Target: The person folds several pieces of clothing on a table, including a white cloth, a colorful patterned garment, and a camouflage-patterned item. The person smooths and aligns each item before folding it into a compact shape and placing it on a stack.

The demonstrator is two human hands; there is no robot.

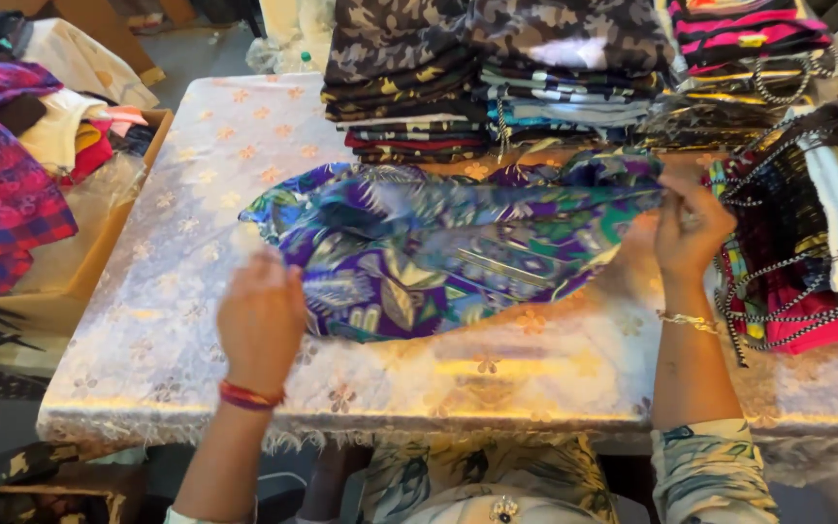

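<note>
A purple, blue and green patterned cloth [438,243] lies spread and rumpled across the shiny floral-covered table [196,175]. My left hand [262,315] grips the cloth's near left edge, its wrist wearing a red thread band. My right hand [691,228] pinches the cloth's right end, lifted slightly off the table, a thin bracelet on that wrist.
Stacks of folded patterned garments [497,78] stand along the table's far side. A pile of striped and corded garments [807,233] lies at the right. A cardboard box [99,252] with mixed clothes sits left of the table.
</note>
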